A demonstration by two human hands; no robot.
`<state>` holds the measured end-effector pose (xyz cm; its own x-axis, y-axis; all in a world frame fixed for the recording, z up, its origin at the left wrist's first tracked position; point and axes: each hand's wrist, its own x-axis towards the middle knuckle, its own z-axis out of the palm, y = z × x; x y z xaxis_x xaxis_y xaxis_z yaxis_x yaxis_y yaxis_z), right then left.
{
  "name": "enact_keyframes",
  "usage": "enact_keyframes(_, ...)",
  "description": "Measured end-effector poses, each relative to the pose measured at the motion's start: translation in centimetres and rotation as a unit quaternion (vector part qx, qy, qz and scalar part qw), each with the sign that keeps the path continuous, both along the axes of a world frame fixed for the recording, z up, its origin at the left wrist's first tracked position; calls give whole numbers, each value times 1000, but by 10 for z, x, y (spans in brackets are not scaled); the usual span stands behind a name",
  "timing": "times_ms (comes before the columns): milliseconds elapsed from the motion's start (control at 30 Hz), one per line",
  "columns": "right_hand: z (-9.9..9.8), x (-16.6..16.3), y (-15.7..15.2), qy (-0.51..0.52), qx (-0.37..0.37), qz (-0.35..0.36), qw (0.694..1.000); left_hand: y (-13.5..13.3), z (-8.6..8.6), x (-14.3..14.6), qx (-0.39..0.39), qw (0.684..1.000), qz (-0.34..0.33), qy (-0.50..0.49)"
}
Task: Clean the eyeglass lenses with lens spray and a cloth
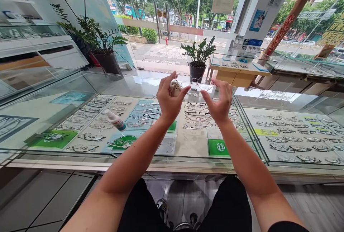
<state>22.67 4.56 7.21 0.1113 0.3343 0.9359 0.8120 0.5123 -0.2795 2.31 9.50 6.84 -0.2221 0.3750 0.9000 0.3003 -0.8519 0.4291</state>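
L hand [170,99] & R hand [219,100] are up over the glass counter [131,85], apart from each other w/ one pair of thin wire-rim glasses [198,78] spanning the gap. Fingers & thumb of each pinch the specs, L at one side, R at the other; the pair is held up in the air, approx. in front of the potted plant [197,69]. L palm also has a crumpled pale cloth [175,88] tucked in it.

Labels: white spray bottle [116,120] on the glass, to the L of the L forearm, has a teal label w/ red bits, text too small to read. Under the glass, a green card [220,147] by the R forearm has a white round logo, looks like an "M"-type mark. Green oval sign [122,141] nr the bottle has lettering starting approx. "MON", rest unclear. Rows of display frames [197,113] sit in the case, w/ tiny tags, unreadable. Outside, a red shop sign [229,17] shows what may be "VE"; yellow characters [333,33] far R, can't make out.
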Motion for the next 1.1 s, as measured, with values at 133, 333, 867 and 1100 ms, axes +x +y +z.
enact_keyframes(133,1,3,2,14,-3,13,1000,0,-2,0,-23,1000,-13,-8)
enact_keyframes(333,0,4,4,36,-13,31,999,-5,3,1,-10,1000,-15,-8)
enact_keyframes(867,-3,-1,4,71,-16,7,997,-6,2,2,-12,1000,7,-7)
enact_keyframes(1100,-1,-5,1,66,-20,9,998,-4,0,3,-28,999,2,-20)
